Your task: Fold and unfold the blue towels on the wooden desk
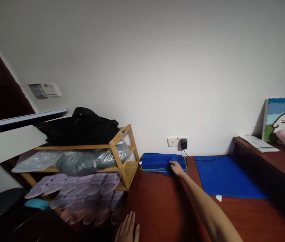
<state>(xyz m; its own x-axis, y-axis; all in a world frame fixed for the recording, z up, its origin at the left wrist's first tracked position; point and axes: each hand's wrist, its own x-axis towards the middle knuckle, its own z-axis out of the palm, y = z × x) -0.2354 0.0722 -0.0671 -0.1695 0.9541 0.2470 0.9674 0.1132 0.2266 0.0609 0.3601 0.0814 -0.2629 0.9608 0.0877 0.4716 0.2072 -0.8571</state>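
Note:
My right hand [176, 168] reaches out to a stack of folded blue cloths [157, 162] by the wall. Its fingers pinch the top blue cloth near the right end, where the fabric is rumpled; the fingertips are partly hidden. Green stitching runs along the stack's edges. Low in the view, my left hand [128, 229] rests at the left side of the reddish-brown wooden table [154, 201], holding nothing, fingers stretched out. To the right of the stack, another blue cloth [229, 178] lies spread flat, with a white tag [218, 198] at its near edge.
A wooden rack [122, 164] left of the table holds a black bag [81, 129], plastic-wrapped bundles [81, 161] and several lilac slippers [98, 181]. A black plug adapter [184, 144] sits in the wall socket. On the raised ledge at right are papers [258, 143] and a picture [283, 117].

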